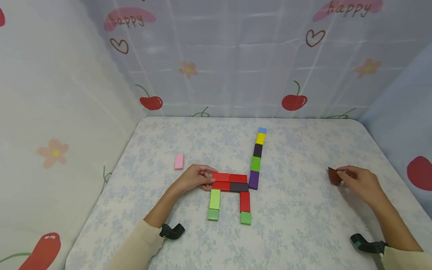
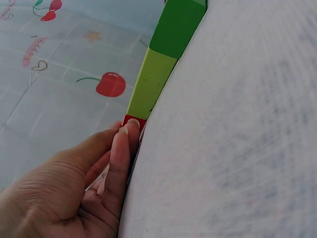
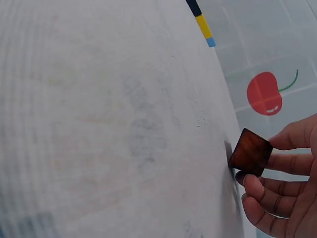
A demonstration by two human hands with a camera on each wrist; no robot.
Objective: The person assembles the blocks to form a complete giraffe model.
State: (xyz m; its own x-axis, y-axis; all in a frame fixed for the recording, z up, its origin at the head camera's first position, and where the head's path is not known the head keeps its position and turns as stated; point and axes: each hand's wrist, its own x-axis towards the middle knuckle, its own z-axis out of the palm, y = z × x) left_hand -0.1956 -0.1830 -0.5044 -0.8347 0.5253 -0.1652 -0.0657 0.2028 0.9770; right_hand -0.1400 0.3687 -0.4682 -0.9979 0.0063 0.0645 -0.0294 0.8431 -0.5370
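At the left end of a block figure, my left hand [image 1: 195, 176] pinches the corner of the upper red block [image 1: 221, 176]; in the left wrist view its fingertips cover most of a red end. Below lie another red block [image 1: 221, 186] and a dark block [image 1: 239, 187]. Two legs hang from this body: a light green block [image 1: 215, 199] and a red block [image 1: 245, 202], each ending in a green piece. Far to the right, my right hand [image 1: 362, 183] pinches a brown, flat-faced piece [image 3: 251, 152], tilted on one edge close to the table.
From the body's right end, a purple block [image 1: 254, 180] starts a slanting row of several blocks, ending in a blue piece [image 1: 262, 130]. One pink block [image 1: 179, 162] lies apart at the left. Printed curtains surround the back and sides of the table [image 1: 287, 232].
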